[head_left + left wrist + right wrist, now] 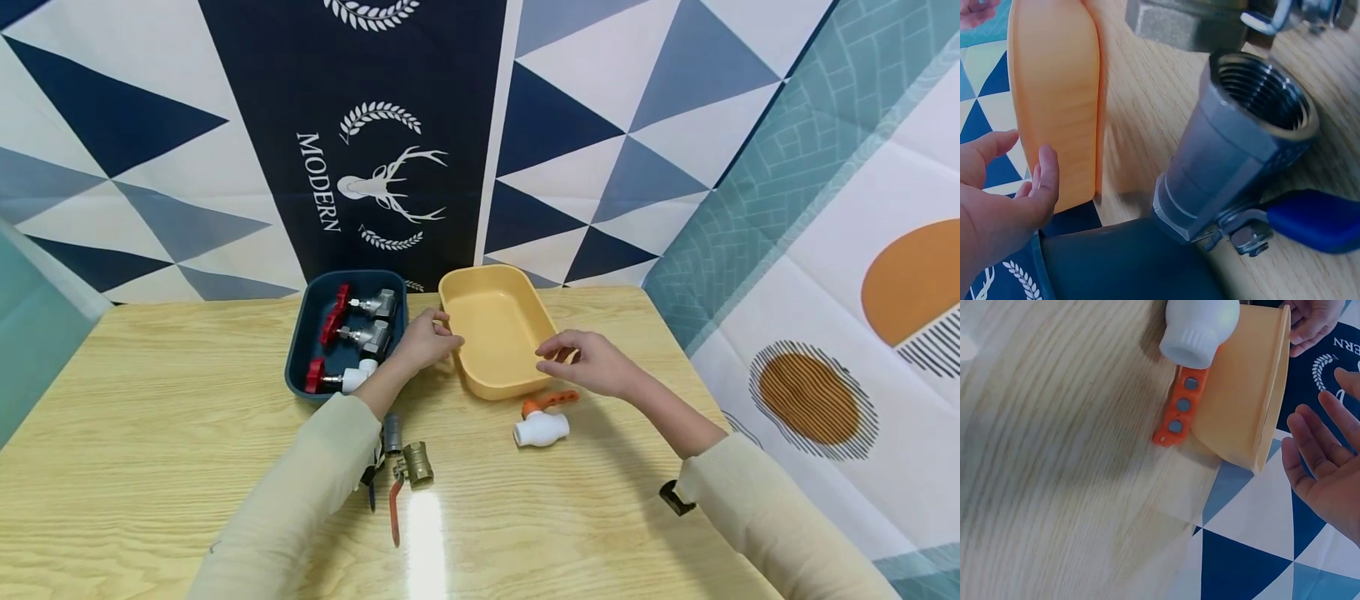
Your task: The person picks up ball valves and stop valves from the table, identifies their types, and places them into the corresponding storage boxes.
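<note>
patterned cloth (577, 167) backs a pale wood table (187, 450). the yellow tray (495, 329) sits between the hands, right of a blue bin (318, 304) with three valves (372, 336). left hand (426, 340) and right hand (588, 360) flank it, relaxed and fairly wide, gripping nothing; whether they touch it, i can't tell. seems to be positioning the tray; shifting it would call for an even hold from both sides, minding the white valve (542, 429) just in front.

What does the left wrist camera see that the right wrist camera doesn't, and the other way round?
Only the left wrist view shows the grey metal valve with its blue handle and part of a brass valve.

Only the right wrist view shows the white valve with its orange handle.

Both show the yellow tray, wooden table, patterned cloth, left hand and right hand.
</note>
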Action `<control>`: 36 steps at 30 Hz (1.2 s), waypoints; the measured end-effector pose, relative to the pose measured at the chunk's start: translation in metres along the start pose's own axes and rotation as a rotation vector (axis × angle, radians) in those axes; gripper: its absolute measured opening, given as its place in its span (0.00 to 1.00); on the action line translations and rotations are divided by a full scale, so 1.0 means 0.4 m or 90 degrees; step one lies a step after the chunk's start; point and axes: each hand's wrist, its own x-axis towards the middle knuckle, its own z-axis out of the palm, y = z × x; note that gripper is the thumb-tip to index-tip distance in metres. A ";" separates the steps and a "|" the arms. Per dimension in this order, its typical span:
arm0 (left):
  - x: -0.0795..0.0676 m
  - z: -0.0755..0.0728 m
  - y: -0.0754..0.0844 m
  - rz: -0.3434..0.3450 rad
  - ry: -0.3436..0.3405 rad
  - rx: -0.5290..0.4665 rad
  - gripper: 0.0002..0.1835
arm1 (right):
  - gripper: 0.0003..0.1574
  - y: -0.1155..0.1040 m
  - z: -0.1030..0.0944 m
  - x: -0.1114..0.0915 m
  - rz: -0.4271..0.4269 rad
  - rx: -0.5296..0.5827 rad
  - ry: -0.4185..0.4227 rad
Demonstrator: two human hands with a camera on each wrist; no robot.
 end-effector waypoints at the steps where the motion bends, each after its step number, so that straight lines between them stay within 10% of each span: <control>1: 0.000 0.000 -0.001 -0.002 -0.002 0.004 0.29 | 0.17 0.001 -0.001 -0.003 0.000 0.000 -0.006; 36: 0.009 -0.004 -0.004 -0.025 -0.029 0.027 0.35 | 0.20 0.033 0.061 -0.063 -0.006 0.051 -0.131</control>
